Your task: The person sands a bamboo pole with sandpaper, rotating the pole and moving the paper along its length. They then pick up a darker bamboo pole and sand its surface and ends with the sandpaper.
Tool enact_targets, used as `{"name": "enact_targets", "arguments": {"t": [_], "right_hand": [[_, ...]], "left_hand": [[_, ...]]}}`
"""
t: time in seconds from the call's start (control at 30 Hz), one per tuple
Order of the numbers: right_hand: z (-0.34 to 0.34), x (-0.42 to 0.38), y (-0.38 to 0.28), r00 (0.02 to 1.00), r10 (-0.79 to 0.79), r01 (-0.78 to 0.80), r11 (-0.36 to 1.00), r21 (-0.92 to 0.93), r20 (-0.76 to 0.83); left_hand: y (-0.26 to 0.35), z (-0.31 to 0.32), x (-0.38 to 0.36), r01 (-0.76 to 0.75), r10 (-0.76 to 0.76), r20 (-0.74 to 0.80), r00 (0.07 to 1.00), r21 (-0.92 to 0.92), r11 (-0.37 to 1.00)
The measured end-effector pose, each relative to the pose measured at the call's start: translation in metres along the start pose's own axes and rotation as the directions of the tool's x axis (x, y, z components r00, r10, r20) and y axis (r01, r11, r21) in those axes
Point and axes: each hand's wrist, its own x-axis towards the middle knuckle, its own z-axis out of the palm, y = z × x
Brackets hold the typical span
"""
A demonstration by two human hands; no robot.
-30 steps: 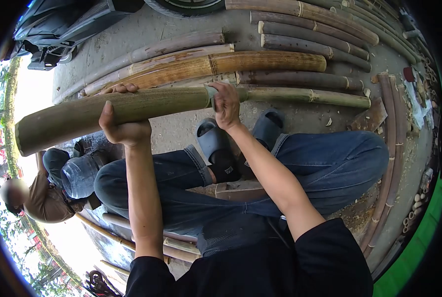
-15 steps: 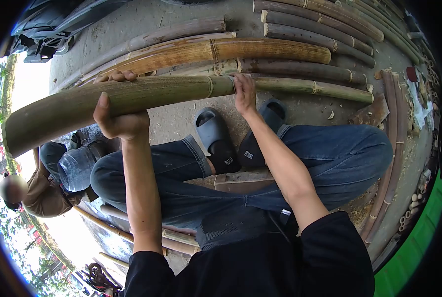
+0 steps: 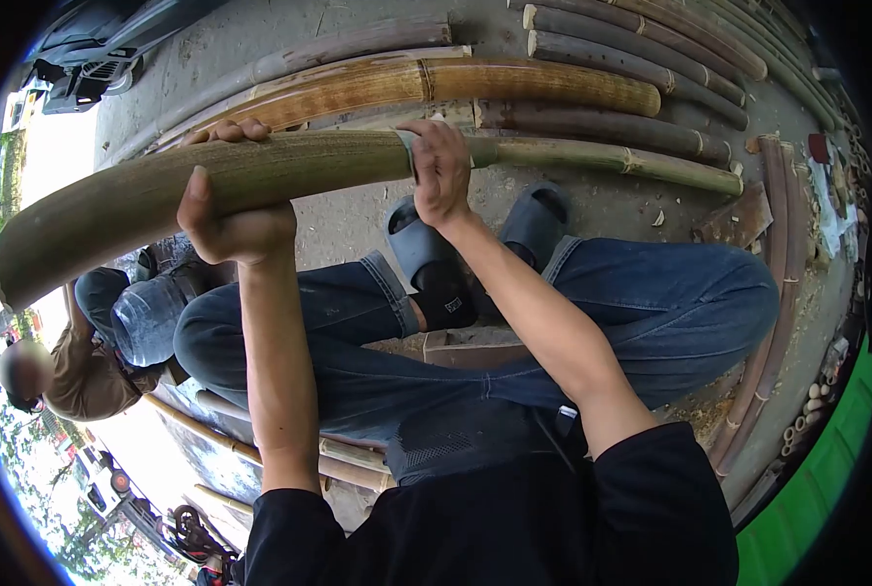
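Observation:
A long green bamboo pole (image 3: 289, 161) lies slanted across the view, its thick cut end at the far left. My left hand (image 3: 240, 220) grips it from below near that thick end, thumb on the near side and fingers over the far side. Further right, my right hand (image 3: 441, 171) is closed around the pole. Under its fingers shows the edge of a thin, pale grey-green sheet (image 3: 405, 140), pressed against the bamboo; its exact kind is hidden. Beyond this hand the pole's thinner part (image 3: 563, 151) runs on to the right.
Several brown bamboo poles (image 3: 543, 88) lie on the concrete floor ahead. More poles (image 3: 770, 273) lie at the right, near a rusty metal piece (image 3: 736, 217). Another person (image 3: 89, 376) sits at the left beside a clear plastic jug (image 3: 152, 322). My slippered feet are below the pole.
My right hand has slid left along the pole with the thin sheet, closer to my left hand. The pole's thick end has shifted slightly left, with my left hand still gripping it.

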Motion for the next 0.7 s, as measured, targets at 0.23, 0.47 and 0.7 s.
{"name": "enact_targets", "arguments": {"t": [0.23,0.47,0.7], "right_hand": [[-0.020,-0.031,0.092,0.987,0.065,-0.088,0.983,-0.161,-0.145],[0.000,-0.015,0.035,0.993,-0.055,0.053,0.998,-0.019,-0.104],[-0.010,-0.023,0.065,0.991,0.084,-0.094,0.991,-0.099,-0.103]], "left_hand": [[-0.002,-0.011,0.008,-0.005,0.006,-0.044,0.999,0.020,1.000],[0.001,-0.004,0.005,-0.010,0.011,-0.020,1.000,0.037,0.999],[0.000,0.001,0.003,-0.004,0.004,0.036,0.999,0.003,1.000]]}}
